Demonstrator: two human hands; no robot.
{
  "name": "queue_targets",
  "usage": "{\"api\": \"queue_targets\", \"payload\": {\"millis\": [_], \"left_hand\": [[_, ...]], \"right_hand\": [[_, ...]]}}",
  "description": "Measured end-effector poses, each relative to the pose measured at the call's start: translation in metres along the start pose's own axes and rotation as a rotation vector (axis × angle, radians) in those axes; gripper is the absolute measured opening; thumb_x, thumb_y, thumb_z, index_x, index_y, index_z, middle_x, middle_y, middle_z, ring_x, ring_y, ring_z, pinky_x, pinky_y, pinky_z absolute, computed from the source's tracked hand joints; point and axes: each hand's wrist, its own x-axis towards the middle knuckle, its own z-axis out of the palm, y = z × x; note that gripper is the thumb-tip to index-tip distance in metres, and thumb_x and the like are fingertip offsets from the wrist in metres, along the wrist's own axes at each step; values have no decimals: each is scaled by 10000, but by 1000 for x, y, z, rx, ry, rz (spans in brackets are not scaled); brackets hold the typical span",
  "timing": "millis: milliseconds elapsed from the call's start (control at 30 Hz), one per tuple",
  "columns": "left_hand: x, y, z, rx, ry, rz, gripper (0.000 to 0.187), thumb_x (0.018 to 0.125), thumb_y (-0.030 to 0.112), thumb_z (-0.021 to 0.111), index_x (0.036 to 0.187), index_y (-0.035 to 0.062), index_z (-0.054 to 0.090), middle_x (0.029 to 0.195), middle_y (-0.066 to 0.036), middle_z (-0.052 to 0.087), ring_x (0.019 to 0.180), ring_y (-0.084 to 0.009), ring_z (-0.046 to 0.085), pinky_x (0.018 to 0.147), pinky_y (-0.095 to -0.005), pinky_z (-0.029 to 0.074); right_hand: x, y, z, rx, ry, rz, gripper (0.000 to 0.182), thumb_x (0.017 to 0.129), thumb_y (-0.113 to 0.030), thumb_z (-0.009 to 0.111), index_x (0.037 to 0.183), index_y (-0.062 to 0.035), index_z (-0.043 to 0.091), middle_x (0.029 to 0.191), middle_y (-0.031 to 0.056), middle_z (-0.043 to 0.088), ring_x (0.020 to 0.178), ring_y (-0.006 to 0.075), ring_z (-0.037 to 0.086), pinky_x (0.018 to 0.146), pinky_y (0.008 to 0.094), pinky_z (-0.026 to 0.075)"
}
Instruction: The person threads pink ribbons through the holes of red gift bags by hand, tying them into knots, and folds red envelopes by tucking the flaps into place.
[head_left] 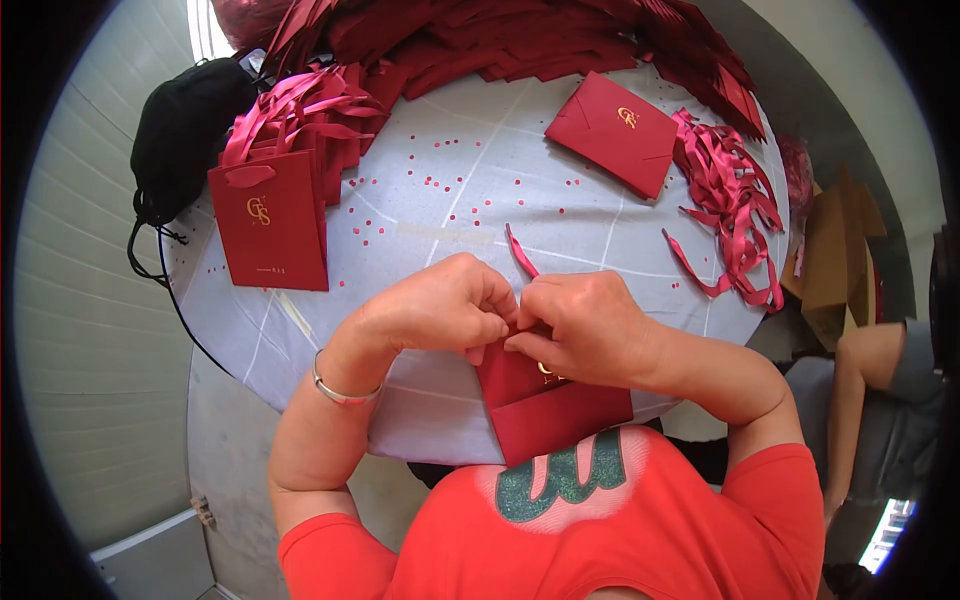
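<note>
Head: red bag, far end at left grip, right grip.

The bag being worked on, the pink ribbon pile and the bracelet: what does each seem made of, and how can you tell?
Bag: probably stiff, matte card, with crisp folds. Ribbon pile: perhaps satin, glossy and limp. Bracelet: likely polished metal, silvery highlights.

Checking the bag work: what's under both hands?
A red paper bag, gold lettering partly showing. The left hand and right hand hide part of it and where the pink ribbon ends.
</note>
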Motion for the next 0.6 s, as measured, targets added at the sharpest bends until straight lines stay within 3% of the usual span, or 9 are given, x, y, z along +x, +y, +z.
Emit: {"api": "queue_targets", "payload": {"millis": [33,100,133,167,200,233,367,433,600], "left_hand": [[-1,0,1,6,2,48,144,814,18,619,924,-46,685,696,-43,668,593,-120,628,576,-251,498],[-1,-5,4,25,20,105,153,807,7,631,943,-45,677,706,-48,671,614,-118,633,586,-252,502],[-1,-6,4,37,46,161,168,801,-3,643,962,-45,669,716,-53,675,635,-116,638,597,-253,507],[-1,-4,3,34,42,159,168,801,-3,643,962,-45,669,716,-53,675,635,-116,638,597,-253,507],[-3,3,3,101,49,124,194,795,-2,665,986,-35,665,743,-59,682,664,-107,639,611,-255,513],[-4,9,3,171,55,92,224,789,-1,687,1010,-24,661,769,-65,688,692,-99,640,625,-257,518],[-6,11,3,249,34,122,254,742,62,706,989,7,687,730,-141,680,643,-203,656,625,-338,508],[-4,3,1,234,-23,193,281,796,34,738,1066,-1,668,734,-70,679,718,-70,627,667,-269,531],[-5,6,3,244,18,243,225,824,67,734,1038,2,712,761,-75,706,699,-68,627,668,-260,525]], "right_hand": [[0,4,-2,3,6,6,221,745,-222,778,820,-61,648,758,105,651,705,291,668,595,411,523],[-2,14,-8,323,-100,39,227,754,-152,821,868,-33,665,735,55,650,652,157,644,552,294,497],[0,11,-22,555,-198,257,228,781,-132,815,921,-9,682,765,33,661,681,78,611,567,249,485],[1,23,-23,509,-21,96,169,835,-101,760,929,14,678,797,30,674,715,66,614,581,233,485],[5,21,-36,710,-53,393,106,888,-73,689,946,16,685,810,30,674,739,66,618,614,220,490],[5,40,-35,573,70,263,103,919,-74,655,958,14,692,803,8,667,741,56,607,630,215,488],[3,60,-44,647,8,383,138,925,-122,682,953,12,698,763,-10,642,714,49,581,629,207,479],[-1,62,-43,579,-106,402,134,922,-120,686,952,9,697,756,-16,638,702,46,572,629,210,478],[-12,65,-44,588,-89,297,100,859,-8,672,950,-23,710,822,3,653,733,63,569,651,231,472]]}}
